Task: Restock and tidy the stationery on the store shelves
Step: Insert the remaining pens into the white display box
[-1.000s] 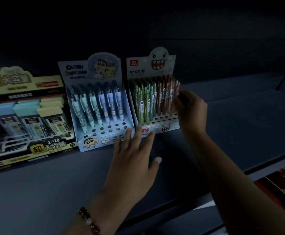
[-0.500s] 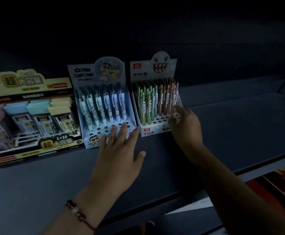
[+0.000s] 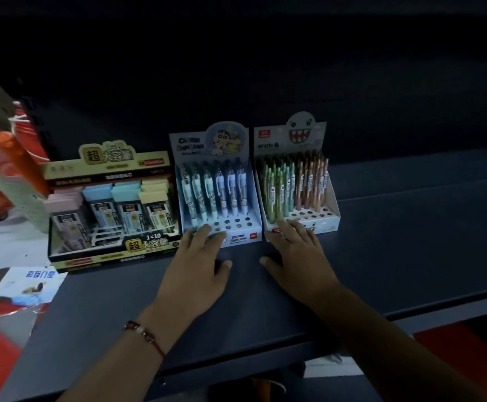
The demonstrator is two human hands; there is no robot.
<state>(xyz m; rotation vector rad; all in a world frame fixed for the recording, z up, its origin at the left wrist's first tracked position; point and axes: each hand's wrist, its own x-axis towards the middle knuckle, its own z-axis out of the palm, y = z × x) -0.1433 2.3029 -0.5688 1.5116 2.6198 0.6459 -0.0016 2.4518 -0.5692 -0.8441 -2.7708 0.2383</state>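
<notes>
Three display boxes stand in a row on the dark shelf. On the left is a black-and-gold box of pencil lead cases. In the middle is a light blue cartoon pen box with one row of pens and several bare holes. On the right is a white monster-face box packed with green and brown pens. My left hand lies flat, fingertips against the blue box's front. My right hand lies flat too, fingers touching the front of the monster-face box. Neither hand holds anything.
The shelf runs on to the right of the boxes. Its front edge crosses below my wrists. Red packaging and a printed leaflet sit off the shelf's left end. More red goods show on the lower level at right.
My right hand came down from the pens in the monster-face box and flattened against the box's front. My left hand slid forward to the blue box's front. The view shifted left.
</notes>
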